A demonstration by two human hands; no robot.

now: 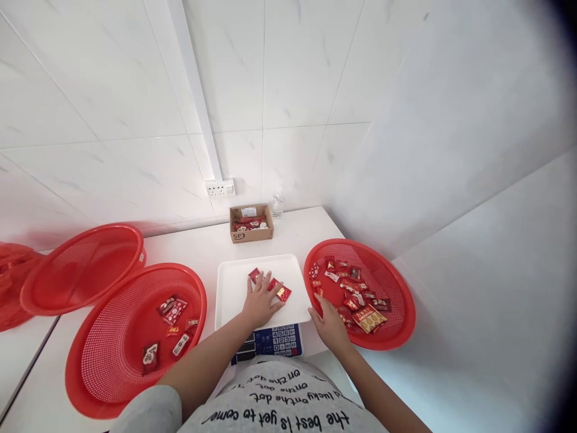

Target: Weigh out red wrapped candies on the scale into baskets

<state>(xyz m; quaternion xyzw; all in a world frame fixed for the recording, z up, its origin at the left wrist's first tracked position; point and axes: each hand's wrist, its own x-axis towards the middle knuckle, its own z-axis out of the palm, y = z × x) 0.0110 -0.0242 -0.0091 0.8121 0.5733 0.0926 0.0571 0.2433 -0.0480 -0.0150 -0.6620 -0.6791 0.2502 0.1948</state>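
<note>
My left hand (262, 302) lies with fingers spread over red snack packets (283, 291) on the white weighing tray (229, 300) of a digital scale. Part of the packets is hidden under the fingers. At the near left side of the right red basket (401, 288), my right hand (328, 322) has its thumb outside and its fingers inside, closed about the rim. Many small wrapped snacks, mostly red, lie in that basket, among them a larger yellow and red packet (369, 319).
Left of the scale stands another red basket (97, 361) with several snack packets. Behind it are a further red basket (81, 270) and a red bag (15, 282). A cardboard box (252, 236) of packets and a clear container (277, 206) stand by the wall. The scale's keypad (279, 341) faces me.
</note>
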